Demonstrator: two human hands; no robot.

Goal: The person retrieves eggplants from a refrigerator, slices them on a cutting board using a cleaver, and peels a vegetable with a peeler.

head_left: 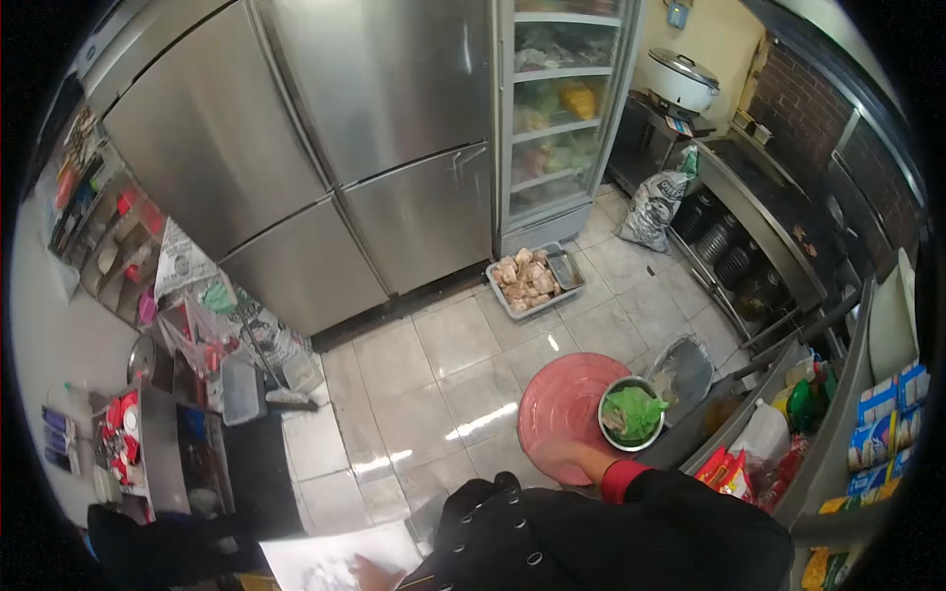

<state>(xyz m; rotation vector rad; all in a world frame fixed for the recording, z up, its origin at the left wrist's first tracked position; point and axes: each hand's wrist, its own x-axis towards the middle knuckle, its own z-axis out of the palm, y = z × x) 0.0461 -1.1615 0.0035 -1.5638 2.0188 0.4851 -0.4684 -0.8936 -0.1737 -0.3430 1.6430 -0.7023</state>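
Note:
My right hand [567,461], below a black sleeve with a red cuff, is at the near edge of a round red plastic piece [562,394] with concentric rings. Its fingers are blurred, so I cannot tell what it grips. Beside its wrist, a round metal pot [608,433] holds a green plastic bag [634,412] and overlaps the red piece's right side. At the bottom edge, my left hand [374,573] lies with fingers stretched over a flat white sheet or board [305,561]. Faint marks show on that white surface; part of the hand is cut off.
A grey tub [519,313] of pale meat pieces sits on the tiled floor before the steel refrigerator [414,217]. A stuffed sack [650,212] leans near the stove at right. Shelves with packets [729,478] flank my right side; an empty grey bin [242,389] stands left.

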